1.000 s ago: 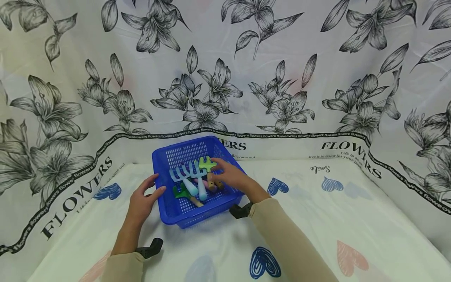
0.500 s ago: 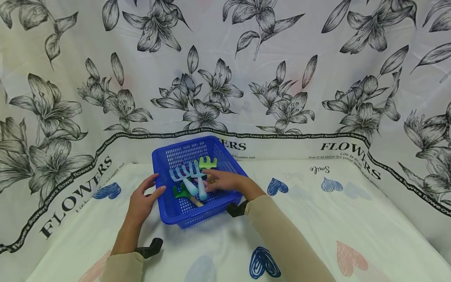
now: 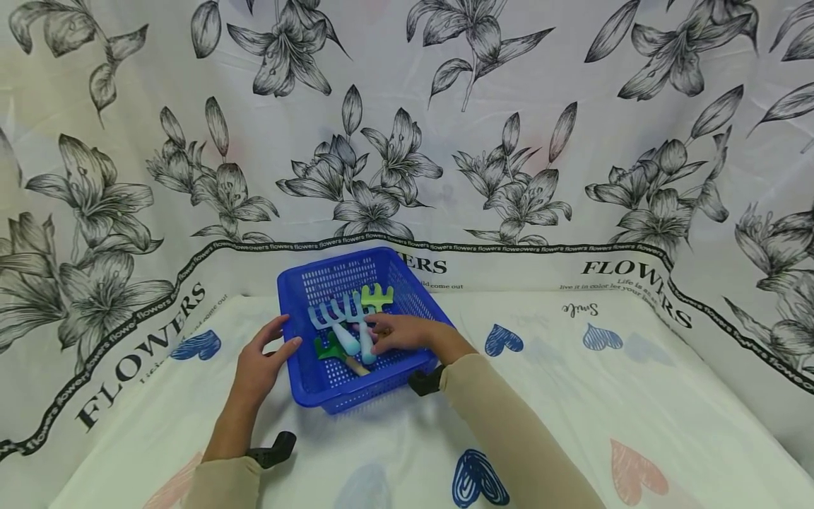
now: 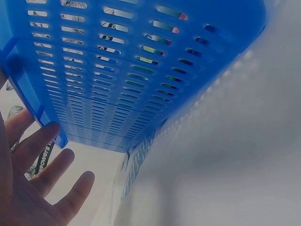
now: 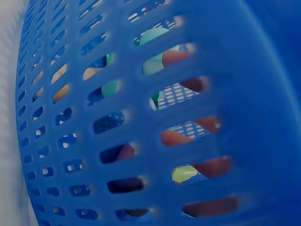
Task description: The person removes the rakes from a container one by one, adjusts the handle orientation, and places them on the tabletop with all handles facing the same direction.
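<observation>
A blue plastic basket (image 3: pixel 321 396) holds several small garden tools. My right hand (image 3: pixel 407 332) reaches in over its right side, and its thumb and fingers pinch the pale blue handle of a hand rake (image 3: pixel 367 346). Left of that rake lies a second pale blue hand rake (image 3: pixel 345 338). A yellow-green rake head (image 3: pixel 378 295) shows behind my right fingers, its lower part hidden. Nearer the front lies a dark green tool (image 3: pixel 327 346) with a wooden handle. My left hand (image 3: pixel 254 367) is at the basket's left rim, fingers spread and loose, thumb over the edge.
The basket stands on a white cloth (image 3: pixel 559 396) printed with hearts, near the foot of a flower-printed curtain (image 3: pixel 509 268). Through the slots in the right wrist view, a purple piece (image 5: pixel 125 153) shows low in the basket.
My right hand has moved from the yellow-green rake toward the front left and now holds the right pale blue rake's handle. The left hand and basket have stayed in place.
</observation>
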Demonstrator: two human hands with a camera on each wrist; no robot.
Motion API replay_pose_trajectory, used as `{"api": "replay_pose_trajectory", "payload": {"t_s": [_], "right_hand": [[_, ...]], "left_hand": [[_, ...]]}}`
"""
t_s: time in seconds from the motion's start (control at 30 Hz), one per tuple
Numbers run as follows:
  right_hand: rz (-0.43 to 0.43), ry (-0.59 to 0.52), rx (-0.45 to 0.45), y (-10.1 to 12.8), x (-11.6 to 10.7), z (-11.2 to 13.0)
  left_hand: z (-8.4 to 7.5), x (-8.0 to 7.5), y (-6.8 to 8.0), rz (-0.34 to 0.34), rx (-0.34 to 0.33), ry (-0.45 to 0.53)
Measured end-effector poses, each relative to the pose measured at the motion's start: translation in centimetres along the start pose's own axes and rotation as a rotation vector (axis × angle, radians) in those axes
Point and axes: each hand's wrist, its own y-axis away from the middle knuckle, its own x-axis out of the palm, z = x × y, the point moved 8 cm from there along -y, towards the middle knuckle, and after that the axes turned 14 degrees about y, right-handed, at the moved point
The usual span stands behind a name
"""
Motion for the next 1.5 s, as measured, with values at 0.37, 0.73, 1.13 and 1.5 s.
{"api": "replay_pose_trajectory", "payload": {"t_s": [0.37,0.73,1.13,1.5], "right_hand": [[-0.160,0.024,-0.005,-0.1,-1.3,-0.3],[-0.415,0.048,0.047,0.8,-3.7,-0.6],[-0.544,0.134,0.089,2.0,-4.5,0.3],[-0.721,0.160,0.086,4.2,-5.3,0.8]], "left_hand": [[0.0,0.1,-0.1,0.010,-0.008,0.005],[-0.1,-0.1,0.1,-0.013,-0.004,0.001],[-0.1,-0.4,0.3,-0.014,0.003,-0.007],[-0.2,0.1,0.0,-0.006,0.052,0.018]]}}
